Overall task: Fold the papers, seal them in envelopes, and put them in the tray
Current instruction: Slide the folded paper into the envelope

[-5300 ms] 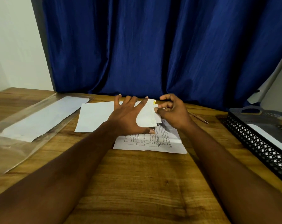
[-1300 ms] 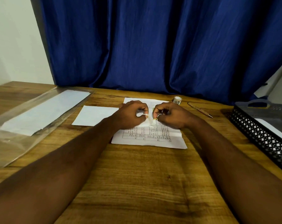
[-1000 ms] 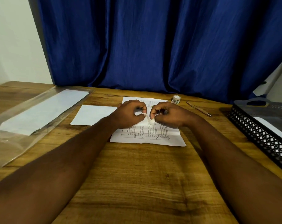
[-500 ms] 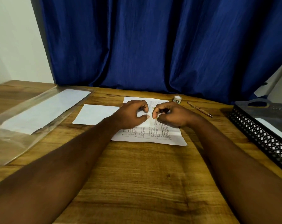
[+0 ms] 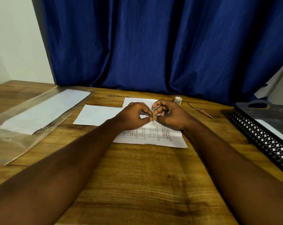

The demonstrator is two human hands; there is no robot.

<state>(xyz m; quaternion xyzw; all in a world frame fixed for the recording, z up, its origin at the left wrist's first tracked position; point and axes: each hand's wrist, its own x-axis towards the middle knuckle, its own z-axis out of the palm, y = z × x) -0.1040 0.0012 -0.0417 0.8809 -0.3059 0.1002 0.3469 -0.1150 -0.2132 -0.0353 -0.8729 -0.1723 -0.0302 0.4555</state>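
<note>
Pinching: left hand (image 5: 132, 116) and right hand (image 5: 172, 116) tip to tip, both clamped on one thin pale strip (image 5: 154, 119), held upright just above the sheet; other fingers curled.
Printed paper (image 5: 151, 137): flat, directly beneath the grip; white, rectangular, ruled into a table of small text.
Blank sheet (image 5: 97, 115): just left of the grip; white, smooth, unmarked; right edge meeting the printed paper, over or under cannot be told.
Clear sleeve (image 5: 12, 143): well left of the grip; glossy, wrinkled plastic, with a long white paper (image 5: 45, 109) inside.
Small tube (image 5: 178, 100): beyond the grip and slightly right; short, cylindrical, pale top; label too small to read.
Pen (image 5: 200, 109): right of the grip; slim, brown, lying diagonally.
Tray (image 5: 259, 137): well right of the grip; black perforated wall with diamond holes; a flat white piece (image 5: 273, 129) inside.
Table (image 5: 137, 184): under everything; brown wood, strong grain, matte.
Curtain (image 5: 153, 46): behind the grip; deep blue cloth in heavy vertical folds.
Wall (image 5: 12, 46): behind and far left of the grip; plain, pale.
</note>
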